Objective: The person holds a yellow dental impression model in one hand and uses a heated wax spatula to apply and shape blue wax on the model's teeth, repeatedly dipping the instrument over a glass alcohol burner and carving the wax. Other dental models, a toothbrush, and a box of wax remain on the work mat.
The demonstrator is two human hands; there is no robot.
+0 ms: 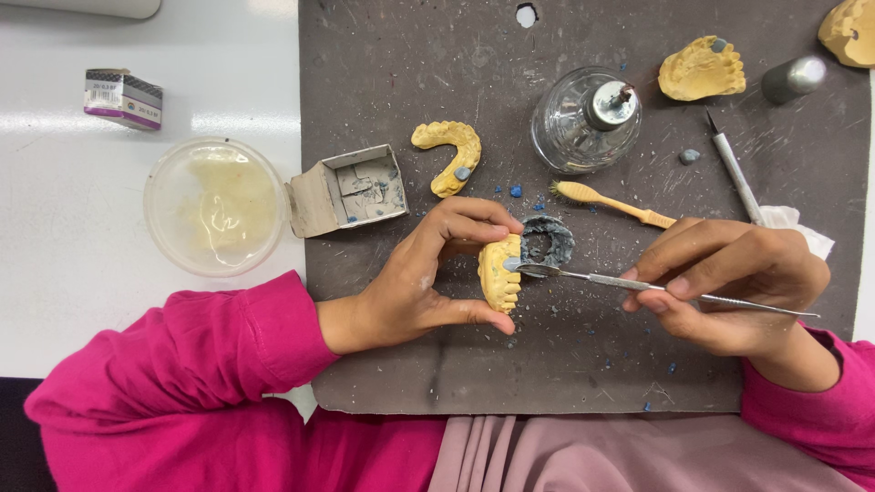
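My left hand (421, 278) grips a yellow dental cast (499, 271) with grey wax (549, 239) on its far side, held upright over the dark mat (565, 355). My right hand (729, 282) pinches a thin metal carving tool (592, 278). Its spatula tip rests against the cast where yellow meets grey. Both sleeves are pink.
On the mat lie a yellow arch cast (449, 155), an open small grey box (351, 189), a glass spirit lamp (588, 118), a yellow brush (611, 202), another cast (702, 68), a knife (734, 169) and a metal cylinder (793, 77). A clear lidded dish (217, 206) and small carton (123, 97) sit on the white table.
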